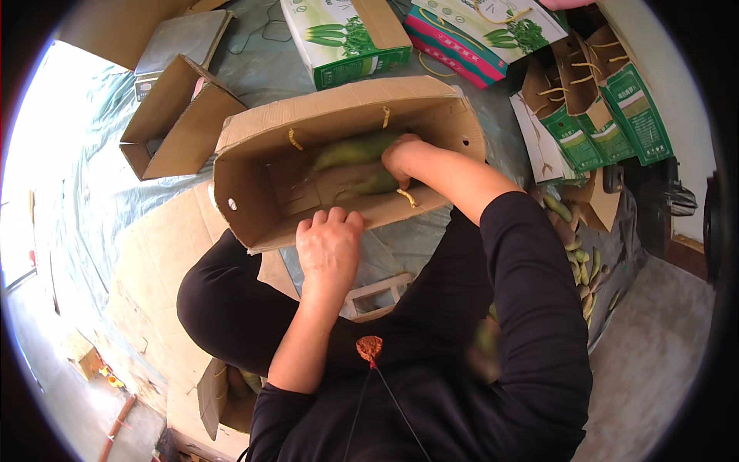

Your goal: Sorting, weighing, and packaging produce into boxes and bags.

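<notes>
In front of me lies an open cardboard box point(269, 127) with yellow cord loops, holding two long green radishes. One green radish point(350, 152) lies along the far wall; the second point(376, 183), somewhat blurred, is nearer to me. My left hand point(331, 239) has its fingers bent over the near wall of the box. Inside the right half, my right hand point(402, 158) is closed round the end of a radish; part of its fingers is hidden, and both radishes touch or nearly touch it.
Printed vegetable cartons point(346, 35) stand beyond the box. Green gift boxes with cord handles point(600, 115) are at the right, above a pile of radishes point(581, 266). At the left are an open empty carton point(177, 115) and a metal scale point(181, 42). Plastic sheeting point(254, 58) covers the floor.
</notes>
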`<action>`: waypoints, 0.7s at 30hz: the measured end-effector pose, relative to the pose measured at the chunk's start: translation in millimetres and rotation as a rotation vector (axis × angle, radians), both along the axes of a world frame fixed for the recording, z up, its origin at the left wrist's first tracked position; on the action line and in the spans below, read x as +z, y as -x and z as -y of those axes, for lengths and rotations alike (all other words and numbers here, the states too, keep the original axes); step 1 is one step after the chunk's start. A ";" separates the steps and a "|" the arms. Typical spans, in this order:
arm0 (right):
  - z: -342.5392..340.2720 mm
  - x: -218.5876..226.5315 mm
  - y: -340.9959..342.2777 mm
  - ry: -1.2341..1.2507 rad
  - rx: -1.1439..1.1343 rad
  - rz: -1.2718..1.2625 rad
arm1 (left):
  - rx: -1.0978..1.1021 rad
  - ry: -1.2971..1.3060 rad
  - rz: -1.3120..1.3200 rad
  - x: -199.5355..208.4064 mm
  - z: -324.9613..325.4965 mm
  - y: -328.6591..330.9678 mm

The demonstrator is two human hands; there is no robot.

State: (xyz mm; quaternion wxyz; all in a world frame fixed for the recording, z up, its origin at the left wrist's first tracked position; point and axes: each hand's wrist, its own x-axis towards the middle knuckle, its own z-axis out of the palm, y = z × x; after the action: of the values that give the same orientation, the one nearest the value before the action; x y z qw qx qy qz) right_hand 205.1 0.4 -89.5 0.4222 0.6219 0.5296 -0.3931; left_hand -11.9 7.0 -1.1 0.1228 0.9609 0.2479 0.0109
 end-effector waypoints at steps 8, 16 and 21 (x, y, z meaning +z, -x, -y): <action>12.7 39.4 -4.3 -0.489 -0.134 -0.126 | -0.054 -0.106 -0.036 -6.5 0.4 -6.1; 164.3 138.8 -18.2 -1.440 -0.713 -0.362 | -0.063 -0.157 -0.080 -5.3 -0.4 -4.0; 351.9 113.1 -4.3 -1.311 -1.154 0.007 | -0.047 -0.103 -0.093 -5.8 3.6 -4.5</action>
State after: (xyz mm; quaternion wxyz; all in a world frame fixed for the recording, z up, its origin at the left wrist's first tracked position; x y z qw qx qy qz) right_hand 209.4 -351.5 23.6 -0.2838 0.9118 0.2502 -0.1598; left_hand -7.4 3.4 -6.9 0.0617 0.9710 0.2298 -0.0236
